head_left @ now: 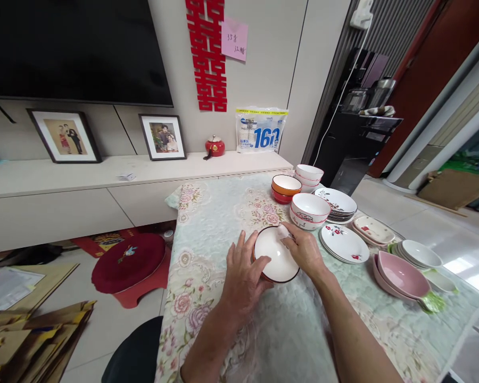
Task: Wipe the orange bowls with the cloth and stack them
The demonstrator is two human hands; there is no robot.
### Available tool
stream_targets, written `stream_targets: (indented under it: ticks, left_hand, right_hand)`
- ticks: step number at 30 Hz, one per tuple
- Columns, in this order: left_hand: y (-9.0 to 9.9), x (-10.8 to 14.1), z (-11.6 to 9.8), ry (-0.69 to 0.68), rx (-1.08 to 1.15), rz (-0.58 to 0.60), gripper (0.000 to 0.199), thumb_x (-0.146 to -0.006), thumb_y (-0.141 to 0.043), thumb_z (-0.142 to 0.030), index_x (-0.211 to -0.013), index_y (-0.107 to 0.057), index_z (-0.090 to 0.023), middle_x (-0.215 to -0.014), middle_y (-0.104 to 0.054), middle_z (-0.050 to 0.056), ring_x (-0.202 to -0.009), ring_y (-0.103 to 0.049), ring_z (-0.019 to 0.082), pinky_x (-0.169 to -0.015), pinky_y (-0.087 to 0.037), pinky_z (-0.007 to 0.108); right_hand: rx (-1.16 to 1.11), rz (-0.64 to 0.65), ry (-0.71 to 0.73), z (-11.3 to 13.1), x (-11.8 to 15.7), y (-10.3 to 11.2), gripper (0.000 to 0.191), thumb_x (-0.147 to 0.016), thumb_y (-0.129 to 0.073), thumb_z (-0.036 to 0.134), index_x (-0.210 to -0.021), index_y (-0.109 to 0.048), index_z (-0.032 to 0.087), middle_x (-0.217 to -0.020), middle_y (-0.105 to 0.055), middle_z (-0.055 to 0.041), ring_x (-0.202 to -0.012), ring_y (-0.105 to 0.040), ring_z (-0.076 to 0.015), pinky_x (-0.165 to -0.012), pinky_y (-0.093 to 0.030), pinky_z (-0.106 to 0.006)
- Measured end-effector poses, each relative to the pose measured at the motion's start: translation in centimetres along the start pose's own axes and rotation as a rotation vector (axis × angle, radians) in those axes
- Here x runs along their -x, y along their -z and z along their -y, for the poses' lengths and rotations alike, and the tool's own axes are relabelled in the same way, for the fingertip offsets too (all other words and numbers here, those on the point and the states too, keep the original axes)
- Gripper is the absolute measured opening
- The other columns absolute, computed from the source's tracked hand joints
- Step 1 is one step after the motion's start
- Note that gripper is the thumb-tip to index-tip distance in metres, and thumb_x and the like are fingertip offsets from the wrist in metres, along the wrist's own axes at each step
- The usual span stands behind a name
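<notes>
A small bowl [276, 255] with a white inside and a dark rim is between my hands above the table, tipped so its inside faces me. My left hand [245, 271] grips its left side, the thumb over the rim and the other fingers stretched along the outside. On the right rim, my right hand [305, 250] closes with bent fingers. A small white piece [283, 231] shows at its fingertips; whether it is a finger wrapping or something held I cannot tell. Beyond the right hand stand white bowls with red rims [310, 210] and orange and red bowls [286, 187].
Right of my hands are flowered plates [344, 243], stacked dark-edged plates [337, 205], rectangular dishes [373, 230], pink bowls [403, 276] and small white bowls [421, 254]. A flowered cloth [207, 239] covers the table. A red stool [130, 266] stands at left, a low cabinet [163, 175] behind.
</notes>
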State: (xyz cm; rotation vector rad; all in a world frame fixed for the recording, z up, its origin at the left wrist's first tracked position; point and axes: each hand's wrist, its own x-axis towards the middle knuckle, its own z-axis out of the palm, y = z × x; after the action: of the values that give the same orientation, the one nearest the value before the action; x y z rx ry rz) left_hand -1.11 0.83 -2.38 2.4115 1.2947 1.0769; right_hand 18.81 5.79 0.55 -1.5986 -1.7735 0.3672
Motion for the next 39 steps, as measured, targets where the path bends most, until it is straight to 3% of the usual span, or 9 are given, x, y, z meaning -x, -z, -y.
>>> stream_targets:
  ticks: [2, 6, 9, 14, 23, 26, 30, 33, 39]
  left_hand:
    - [0.0, 0.0, -0.4, -0.052, -0.104, -0.003, 0.014, -0.075, -0.079, -0.018, -0.083, -0.069, -0.022, -0.157, -0.038, 0.015, -0.148, -0.020, 0.046, -0.110, -0.019, 0.074]
    - [-0.2, -0.1, -0.7, -0.143, -0.104, 0.017, 0.013, -0.080, -0.070, -0.014, -0.069, -0.064, -0.019, -0.145, -0.054, 0.013, -0.146, -0.030, 0.041, -0.113, -0.013, 0.072]
    - [-0.2, -0.3, -0.7, -0.087, -0.010, 0.060, 0.013, -0.077, -0.072, -0.016, -0.068, -0.065, -0.022, -0.109, -0.073, 0.009, -0.140, -0.041, 0.041, -0.114, -0.012, 0.070]
    - [0.4, -0.8, -1.2, 0.072, 0.132, 0.050, 0.014, -0.073, -0.075, -0.023, -0.064, -0.064, -0.025, -0.067, -0.066, 0.001, -0.098, -0.063, 0.030, -0.116, -0.016, 0.063]
    - [1.3, -0.9, -1.8, 0.345, 0.634, -0.102, 0.019, -0.076, -0.071, -0.040, -0.067, -0.067, -0.024, -0.069, -0.065, -0.001, -0.076, -0.058, 0.022, -0.113, -0.026, 0.050]
    - [1.0, -0.9, -1.4, 0.505, 0.910, -0.135, 0.022, -0.070, -0.076, -0.040, -0.067, -0.066, -0.020, -0.066, -0.060, -0.003, -0.067, -0.054, 0.018, -0.089, -0.046, 0.039]
    - [0.4, -0.7, -0.9, 0.656, 1.179, -0.167, 0.032, -0.060, -0.084, -0.039, -0.069, -0.063, -0.017, -0.064, -0.056, -0.004, -0.062, -0.048, 0.014, -0.061, -0.041, 0.026]
    - [0.3, -0.5, -0.9, 0.664, 1.232, -0.140, 0.032, -0.066, -0.081, -0.043, -0.069, -0.063, -0.017, -0.062, -0.054, -0.004, -0.060, -0.046, 0.012, -0.060, -0.039, 0.024]
    - [0.8, -0.9, -1.7, 0.721, 1.324, -0.221, 0.039, -0.061, -0.082, -0.048, -0.065, -0.060, -0.016, -0.061, -0.054, -0.004, -0.059, -0.046, 0.011, -0.059, -0.038, 0.023]
  right_hand:
    - [-0.050, -0.014, -0.039, 0.0, -0.1, 0.0, 0.047, -0.078, -0.055, 0.024, -0.122, -0.070, 0.019, -0.117, -0.073, -0.0105, -0.103, -0.067, -0.0312, -0.089, -0.047, -0.041]
    - [-0.405, 0.019, -0.205, 0.3, -0.2, -0.5, 0.037, -0.075, -0.059, 0.031, -0.107, -0.074, 0.020, -0.090, -0.076, -0.0034, -0.081, -0.067, -0.0245, -0.072, -0.050, -0.032]
    - [-0.747, 0.055, -0.353, 1.1, -0.1, -1.1, 0.038, -0.072, -0.064, 0.035, -0.105, -0.074, 0.019, -0.085, -0.075, -0.0016, -0.070, -0.064, -0.0201, -0.061, -0.047, -0.027]
    - [-0.985, 0.094, -0.406, 1.9, 0.2, -2.1, 0.044, -0.069, -0.069, 0.040, -0.107, -0.072, 0.018, -0.088, -0.074, -0.0032, -0.070, -0.063, -0.0194, -0.060, -0.047, -0.027]
    - [-0.476, -0.073, 0.198, 4.3, 1.6, -0.9, 0.033, -0.092, -0.045, 0.040, -0.087, -0.070, 0.020, -0.089, -0.066, -0.0056, -0.085, -0.060, -0.0214, -0.077, -0.047, -0.032]
    - [-0.288, -0.040, 0.451, 6.6, 2.6, -0.5, 0.027, -0.094, -0.045, 0.034, -0.095, -0.069, 0.021, -0.094, -0.066, -0.0068, -0.094, -0.059, -0.0232, -0.089, -0.044, -0.038]
    - [-0.148, 0.013, 0.599, 7.9, 3.0, -0.6, 0.027, -0.096, -0.044, 0.031, -0.109, -0.067, 0.024, -0.104, -0.068, -0.0070, -0.103, -0.058, -0.0244, -0.102, -0.038, -0.043]
    - [-0.233, -0.021, 0.455, 6.9, 2.3, -0.6, 0.033, -0.096, -0.040, 0.032, -0.110, -0.069, 0.023, -0.110, -0.069, -0.0076, -0.106, -0.059, -0.0251, -0.098, -0.042, -0.041]
    - [-0.634, -0.053, -0.090, 3.0, 0.5, -1.8, 0.039, -0.095, -0.040, 0.044, -0.097, -0.069, 0.019, -0.094, -0.073, -0.0054, -0.085, -0.066, -0.0225, -0.072, -0.050, -0.030]
